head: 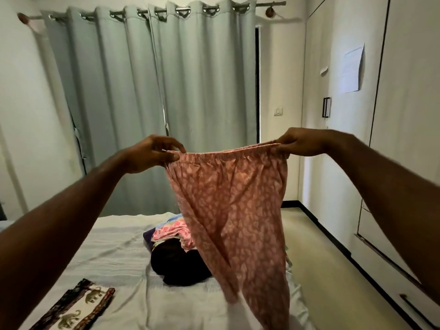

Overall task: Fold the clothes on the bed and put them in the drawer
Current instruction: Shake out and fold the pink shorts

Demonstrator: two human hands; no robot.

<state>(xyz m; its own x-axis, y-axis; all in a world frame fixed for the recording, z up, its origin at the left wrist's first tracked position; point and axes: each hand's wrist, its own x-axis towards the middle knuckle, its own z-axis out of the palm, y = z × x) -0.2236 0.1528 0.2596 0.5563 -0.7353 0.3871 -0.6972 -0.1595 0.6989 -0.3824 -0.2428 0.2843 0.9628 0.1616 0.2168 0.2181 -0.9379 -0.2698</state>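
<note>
While pink trousers (228, 206) hang above the bed (114, 258), left hand (152, 153) and right hand (297, 142) pinch their waistband ends.

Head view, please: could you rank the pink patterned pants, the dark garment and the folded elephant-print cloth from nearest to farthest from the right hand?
From the right hand:
1. Pink patterned pants, pinched at the waistband.
2. Dark garment, mid-bed below.
3. Folded elephant-print cloth, bed's near left corner.

We hold pink patterned trousers (228, 198) up by the waistband, left hand (152, 154) and right hand (298, 142) pinching its ends, above the bed (114, 253).
</note>
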